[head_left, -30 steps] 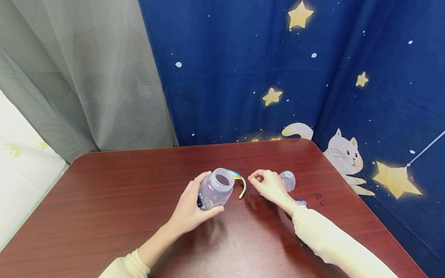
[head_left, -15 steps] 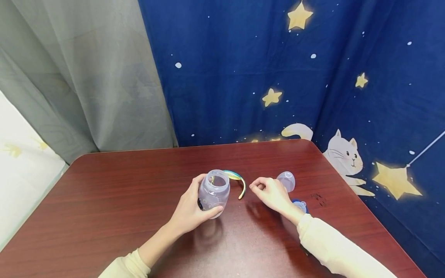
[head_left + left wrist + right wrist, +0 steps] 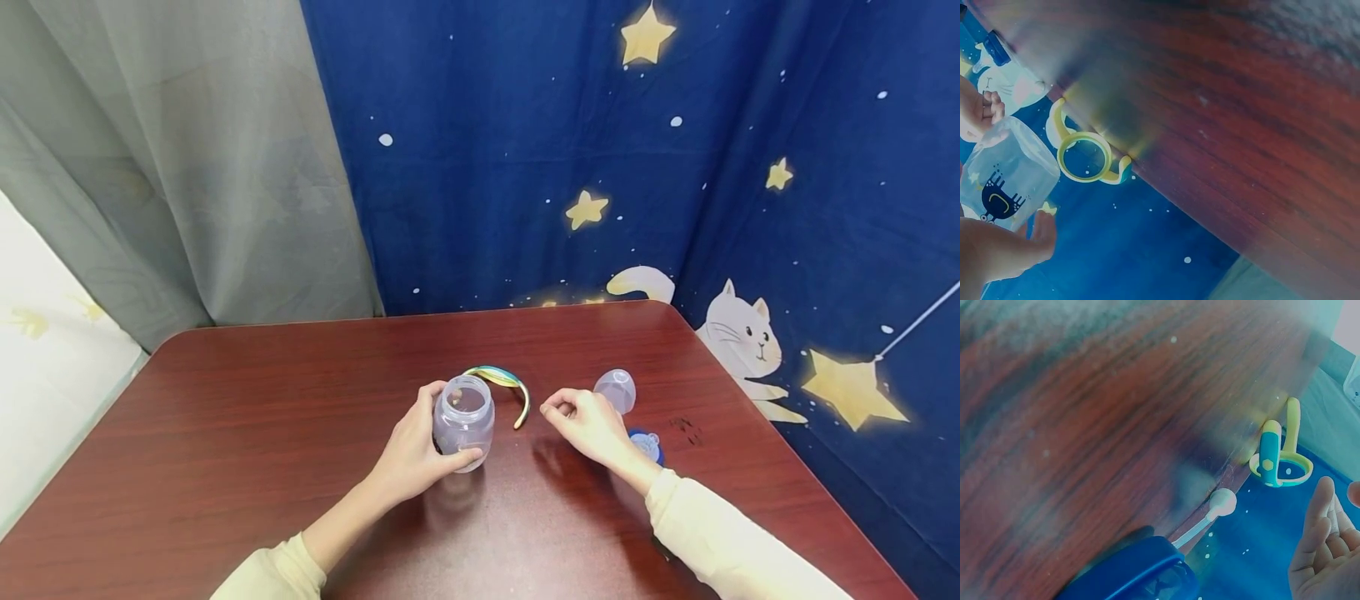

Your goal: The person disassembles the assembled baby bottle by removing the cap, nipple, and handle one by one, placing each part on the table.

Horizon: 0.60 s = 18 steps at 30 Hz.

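Observation:
My left hand [image 3: 412, 442] grips a clear baby bottle [image 3: 461, 429] round its side, the thumb across its front. The bottle stands upright, its threaded mouth uncapped; a dark printed figure shows on it in the left wrist view. Behind it lies a yellow-and-teal bottle handle [image 3: 498, 377], a ring with two curved arms [image 3: 1269, 456]. My right hand [image 3: 588, 425] hovers over the table right of the handle, fingers loosely curled, with nothing seen in them. It is nearest a clear domed cap [image 3: 617, 390] and a blue collar [image 3: 647, 446].
In the right wrist view a straw with a pale ball end [image 3: 1224, 502] sticks out from the blue collar. Dark marks [image 3: 686, 430] show on the red-brown tabletop [image 3: 285, 417]. Grey and blue curtains hang behind the table's far edge.
My left hand has brought the bottle from a tilt to upright and lower, uncovering more of the handle. My right hand has moved slightly down and right, and the blue collar shows more.

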Tool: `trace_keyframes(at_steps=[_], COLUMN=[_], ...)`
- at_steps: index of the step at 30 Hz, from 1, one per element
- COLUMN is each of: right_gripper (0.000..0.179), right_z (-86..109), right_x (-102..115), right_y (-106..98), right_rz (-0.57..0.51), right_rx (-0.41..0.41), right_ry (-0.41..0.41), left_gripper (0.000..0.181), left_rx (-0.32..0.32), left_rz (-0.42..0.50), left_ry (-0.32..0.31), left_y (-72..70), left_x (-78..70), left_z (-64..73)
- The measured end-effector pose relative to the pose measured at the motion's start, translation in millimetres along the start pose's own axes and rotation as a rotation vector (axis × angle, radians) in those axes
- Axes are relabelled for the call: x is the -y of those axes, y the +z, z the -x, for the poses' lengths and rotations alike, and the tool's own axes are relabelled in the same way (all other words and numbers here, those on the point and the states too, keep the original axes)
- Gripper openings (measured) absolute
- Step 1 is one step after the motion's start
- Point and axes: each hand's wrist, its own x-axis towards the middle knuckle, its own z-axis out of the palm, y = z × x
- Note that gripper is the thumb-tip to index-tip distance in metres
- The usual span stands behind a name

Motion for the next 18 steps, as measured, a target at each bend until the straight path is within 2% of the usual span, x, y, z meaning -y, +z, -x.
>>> trace_keyframes(at_steps=[11, 18], right_gripper=[0.006, 0.007], right_z=[-0.5, 1.1], right_x=[0.1, -2.4], right_y=[-1.6, 0.4], right_rz=[-0.018, -0.022], right_rx=[0.004, 0.006], right_ry=[-0.008, -0.001], left_gripper=[0.082, 0.084], left_rx=[0.053, 0.064], left_rz=[-0.041, -0.031], left_ry=[-0.05, -0.082], left_y=[-0.8, 1.9], left_x=[4.8, 8.8], left_z=[-3.4, -5.1])
